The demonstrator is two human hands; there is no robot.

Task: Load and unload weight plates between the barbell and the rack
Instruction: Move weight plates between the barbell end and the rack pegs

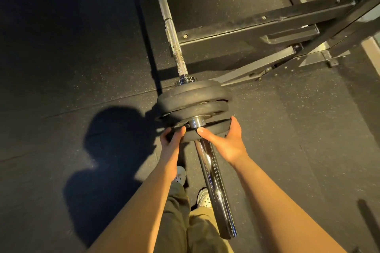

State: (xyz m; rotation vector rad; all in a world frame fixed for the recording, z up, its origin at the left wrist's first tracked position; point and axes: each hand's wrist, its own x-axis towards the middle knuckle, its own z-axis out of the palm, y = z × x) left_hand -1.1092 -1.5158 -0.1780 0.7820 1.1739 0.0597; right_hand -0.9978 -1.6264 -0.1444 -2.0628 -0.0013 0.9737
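While both my hands gripped the outermost plate (207, 129), left hand (171, 137) curled round its left rim and right hand (225, 141) round its right, it sat on the sleeve (211, 181) just apart from the stacked plates (193, 98); the sleeve's long axis ran straight back toward me, so any slide would follow that line, neither hand nearer

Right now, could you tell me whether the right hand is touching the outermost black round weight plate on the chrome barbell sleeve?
Touching. The head view shows the right hand gripping the outermost black weight plate, thumb on its face, fingers wrapped over its rim.
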